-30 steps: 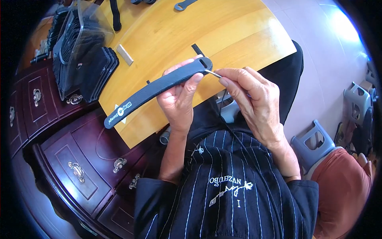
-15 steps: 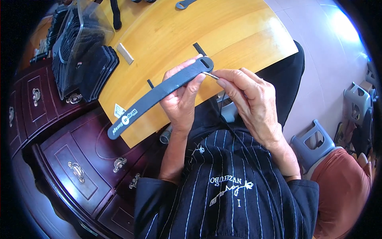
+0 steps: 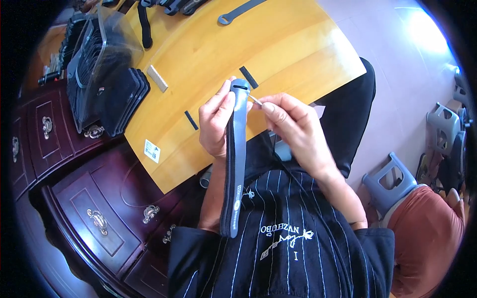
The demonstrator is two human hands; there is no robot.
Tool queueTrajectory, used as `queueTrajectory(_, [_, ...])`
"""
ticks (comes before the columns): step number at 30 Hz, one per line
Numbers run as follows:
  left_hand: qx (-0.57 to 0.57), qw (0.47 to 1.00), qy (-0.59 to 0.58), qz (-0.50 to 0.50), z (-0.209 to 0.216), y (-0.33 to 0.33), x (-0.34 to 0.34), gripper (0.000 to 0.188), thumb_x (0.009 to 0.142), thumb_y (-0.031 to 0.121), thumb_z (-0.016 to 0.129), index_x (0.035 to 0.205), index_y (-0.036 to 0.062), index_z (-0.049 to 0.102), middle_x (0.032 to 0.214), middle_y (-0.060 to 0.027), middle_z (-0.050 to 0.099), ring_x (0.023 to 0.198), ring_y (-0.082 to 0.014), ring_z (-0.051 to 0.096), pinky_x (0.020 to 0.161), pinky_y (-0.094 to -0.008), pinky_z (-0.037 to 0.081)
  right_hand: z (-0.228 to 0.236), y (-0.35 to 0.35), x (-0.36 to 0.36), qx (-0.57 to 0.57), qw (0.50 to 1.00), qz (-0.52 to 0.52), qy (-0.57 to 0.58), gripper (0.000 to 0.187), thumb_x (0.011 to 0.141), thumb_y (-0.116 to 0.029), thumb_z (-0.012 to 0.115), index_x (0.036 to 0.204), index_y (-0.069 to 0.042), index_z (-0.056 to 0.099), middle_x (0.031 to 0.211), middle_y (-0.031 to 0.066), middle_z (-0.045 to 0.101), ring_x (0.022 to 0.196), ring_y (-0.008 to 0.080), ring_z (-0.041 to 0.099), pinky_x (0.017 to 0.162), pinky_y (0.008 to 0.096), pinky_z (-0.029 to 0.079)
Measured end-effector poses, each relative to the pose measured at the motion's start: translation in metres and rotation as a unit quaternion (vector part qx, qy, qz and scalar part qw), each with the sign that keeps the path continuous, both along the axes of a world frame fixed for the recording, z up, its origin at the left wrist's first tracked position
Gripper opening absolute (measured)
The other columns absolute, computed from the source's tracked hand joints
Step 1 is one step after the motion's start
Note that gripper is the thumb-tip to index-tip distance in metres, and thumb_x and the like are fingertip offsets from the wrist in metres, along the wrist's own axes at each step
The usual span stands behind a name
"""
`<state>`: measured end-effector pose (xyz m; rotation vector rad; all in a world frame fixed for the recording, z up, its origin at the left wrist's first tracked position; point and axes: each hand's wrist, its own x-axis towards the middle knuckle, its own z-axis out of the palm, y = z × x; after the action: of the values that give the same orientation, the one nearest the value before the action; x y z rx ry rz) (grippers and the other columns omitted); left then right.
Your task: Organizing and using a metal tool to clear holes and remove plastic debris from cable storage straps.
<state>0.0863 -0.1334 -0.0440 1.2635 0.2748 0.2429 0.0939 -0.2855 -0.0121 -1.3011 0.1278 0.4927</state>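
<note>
My left hand (image 3: 215, 121) is closed on the slotted end of a long dark grey storage strap (image 3: 240, 144). The strap has a rounded tip and pale printing, and its length runs from the hand toward my chest, edge partly turned up. In a pinch, my right hand (image 3: 293, 130) grips a thin metal pointed tool (image 3: 255, 101). Its far end meets the strap's edge just below the slot; whether it goes in cannot be made out. On the table beyond lie two short black strips (image 3: 248, 77) (image 3: 191, 120) and a beige strip (image 3: 157, 78).
The yellow wooden table (image 3: 293, 44) carries a white sticker (image 3: 152, 151) near its left corner. Another grey strap (image 3: 241, 11) lies at the far edge. Stacked black pieces (image 3: 130, 102) and a clear box (image 3: 117, 25) stand left, above dark red drawers (image 3: 99, 198). Grey stools (image 3: 390, 181) are at right.
My left hand has turned the strap from pointing left to pointing toward my body, bringing its edge into view. My right hand and the tool have shifted slightly left and nearer.
</note>
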Motion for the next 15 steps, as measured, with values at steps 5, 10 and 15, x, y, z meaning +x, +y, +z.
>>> queueTrajectory(5, [0.438,0.853,-0.283,0.028,-0.010,-0.005,0.011,0.037,0.080,-0.012,0.066,0.115,-0.0059,0.055,0.116,-0.0282,0.055,0.093,-0.0310,0.066,0.076,-0.0326,0.060,-0.013,-0.001,0.006,-0.226,0.929,-0.049,-0.289,0.013,0.093,-0.017,0.060,0.097,-0.006,0.065,0.071,0.0065,0.058,0.065,0.0179,0.060,0.057,0.0273,0.046])
queueTrajectory(10, [0.442,0.849,-0.287,0.042,-0.008,-0.007,0.011,0.037,0.078,-0.011,0.069,0.112,-0.0060,0.056,0.115,-0.0281,0.055,0.100,-0.0348,0.064,0.081,-0.0347,0.060,-0.007,0.003,0.005,-0.382,0.851,-0.030,-0.360,0.014,0.093,-0.014,0.061,0.101,-0.003,0.064,0.068,0.0019,0.053,0.064,0.0097,0.055,0.055,0.0240,0.043])
queueTrajectory(15, [0.463,0.839,-0.283,0.033,-0.005,-0.004,0.009,0.044,0.074,-0.008,0.075,0.113,-0.0020,0.055,0.112,-0.0235,0.056,0.101,-0.0324,0.064,0.085,-0.0352,0.057,-0.008,0.002,0.007,-0.004,0.998,-0.027,-0.056,0.018,0.095,-0.017,0.060,0.101,0.000,0.064,0.068,-0.0014,0.052,0.065,0.0069,0.053,0.054,0.0227,0.042])
